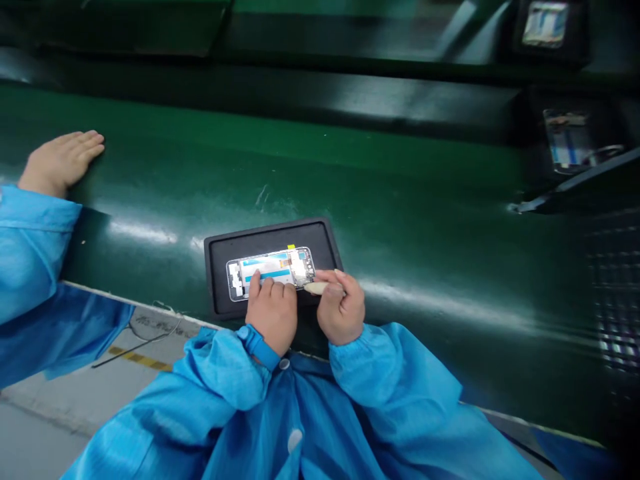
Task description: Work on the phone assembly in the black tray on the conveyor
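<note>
An opened phone, its inner parts and blue strips showing, lies in a black tray at the bench's near edge. My left hand grips the phone's near long side, with the index finger stretched onto its top face and the other fingers bent. The thumb is hidden. Between the fingers of my right hand is a cream-coloured pointed pry stick. Its tip is at the phone's right end, by the near corner; I cannot tell whether it touches. A small yellow tab sticks out at the phone's far edge.
On the green bench, another person's hand rests at the left. Two more opened phones, one nearer and one farther, sit in dark trays at the upper right. A metal bar juts in from the right.
</note>
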Demonstrator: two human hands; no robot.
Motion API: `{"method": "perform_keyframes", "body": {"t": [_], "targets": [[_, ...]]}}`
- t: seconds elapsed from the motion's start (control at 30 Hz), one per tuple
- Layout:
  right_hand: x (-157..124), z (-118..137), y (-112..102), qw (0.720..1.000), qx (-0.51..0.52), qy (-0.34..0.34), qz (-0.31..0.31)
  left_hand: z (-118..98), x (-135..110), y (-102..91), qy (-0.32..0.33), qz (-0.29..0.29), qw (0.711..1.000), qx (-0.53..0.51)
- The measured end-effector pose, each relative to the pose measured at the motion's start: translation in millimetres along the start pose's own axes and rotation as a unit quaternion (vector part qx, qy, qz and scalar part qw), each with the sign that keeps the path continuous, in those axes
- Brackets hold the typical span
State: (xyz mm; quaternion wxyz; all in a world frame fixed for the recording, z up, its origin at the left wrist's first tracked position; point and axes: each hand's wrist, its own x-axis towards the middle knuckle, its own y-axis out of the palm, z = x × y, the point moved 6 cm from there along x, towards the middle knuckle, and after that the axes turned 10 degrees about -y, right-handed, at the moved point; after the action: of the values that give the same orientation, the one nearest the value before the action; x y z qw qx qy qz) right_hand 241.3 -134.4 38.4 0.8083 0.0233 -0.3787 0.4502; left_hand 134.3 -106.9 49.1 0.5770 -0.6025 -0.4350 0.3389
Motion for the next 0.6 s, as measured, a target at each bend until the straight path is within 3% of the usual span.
{"method": "perform_keyframes", "body": {"t": [0.47,0.6], "targets": [[-0.1,0.2,-2.1,0.999,-0.053,-0.002,-0.002,-0.8,0.0,1.6,-0.006,0.003,1.0,-0.007],[0.0,0.2,0.0,0.998,-0.066,0.0,0.022,-1.0,0.0,0.2,-0.009,-0.004,1.0,-0.01]]}}
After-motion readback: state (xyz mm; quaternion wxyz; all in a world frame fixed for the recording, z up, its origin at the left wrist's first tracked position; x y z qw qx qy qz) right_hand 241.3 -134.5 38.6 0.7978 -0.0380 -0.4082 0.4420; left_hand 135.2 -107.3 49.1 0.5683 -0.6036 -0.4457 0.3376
